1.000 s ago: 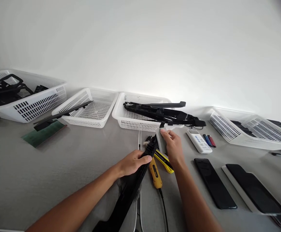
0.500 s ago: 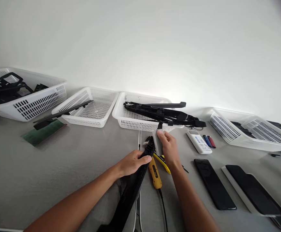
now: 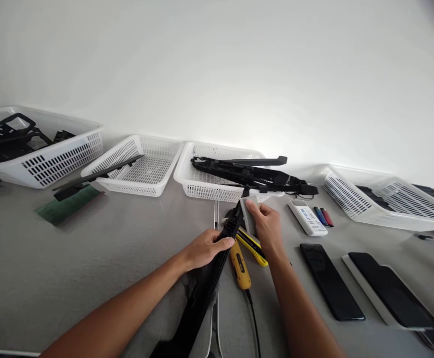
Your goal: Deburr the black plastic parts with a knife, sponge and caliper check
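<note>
Strip of long black moulded plastic (image 3: 205, 286) slants from bottom centre to mid-frame.
Your left hand (image 3: 206, 248) clamps it; your right hand (image 3: 269, 227), right of centre, pinches. Between your wrists lie a yellow corded tool (image 3: 241, 268) and a yellow-and-black cutter knife (image 3: 253, 248); that pinch holds a flat pale-grey rectangular block (image 3: 248, 216) beside the strip's upper end.

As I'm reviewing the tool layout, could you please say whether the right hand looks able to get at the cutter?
Probably yes, once the right hand puts down the grey block it holds; the cutter lies close by, partly hidden from view.
</note>
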Demonstrator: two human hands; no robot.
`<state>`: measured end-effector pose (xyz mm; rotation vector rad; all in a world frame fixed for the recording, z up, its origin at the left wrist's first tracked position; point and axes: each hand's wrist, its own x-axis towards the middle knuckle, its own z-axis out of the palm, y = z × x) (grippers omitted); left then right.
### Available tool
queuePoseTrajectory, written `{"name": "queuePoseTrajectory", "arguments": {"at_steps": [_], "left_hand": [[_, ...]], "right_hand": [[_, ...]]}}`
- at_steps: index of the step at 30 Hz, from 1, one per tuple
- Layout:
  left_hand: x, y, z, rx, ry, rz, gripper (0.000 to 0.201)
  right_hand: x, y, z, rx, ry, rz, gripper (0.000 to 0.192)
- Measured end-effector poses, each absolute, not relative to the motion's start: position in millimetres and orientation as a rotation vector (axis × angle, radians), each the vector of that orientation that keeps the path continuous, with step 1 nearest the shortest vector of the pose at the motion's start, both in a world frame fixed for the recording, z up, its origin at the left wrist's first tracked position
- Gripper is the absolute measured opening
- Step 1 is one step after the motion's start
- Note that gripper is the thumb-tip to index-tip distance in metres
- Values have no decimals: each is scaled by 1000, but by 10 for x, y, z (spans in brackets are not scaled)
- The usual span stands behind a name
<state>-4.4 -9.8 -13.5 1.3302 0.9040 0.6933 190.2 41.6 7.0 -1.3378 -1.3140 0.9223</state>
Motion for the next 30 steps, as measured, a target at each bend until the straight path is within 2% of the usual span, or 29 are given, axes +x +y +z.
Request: {"name": "queuePoseTrajectory", "arguments": {"at_steps": [7,11,13,15,20,30], "left_hand": [[-31,-100,-108,1295,986,792,61],[-28,-98,-106,1307,973,796,60],[-28,-94,-112,1312,966,790,59],[-31,-88,-119,1313,966,789,58],[-37,-77,-120,1330,966,854,47],[-26,-69,-98,1297,965,916,43]], "right_hand": [[1766,376,21,-1258,-1589,824,55],[1808,385,27,-1397,-1475,704,58],[1798,367,55,-1350,-1406,613,48],[1760,335,88,-1229,-1407,667,41],[1733,313,96,-1110,-1480,1038,39],[1777,337,71,-1166,-1472,958,35]]}}
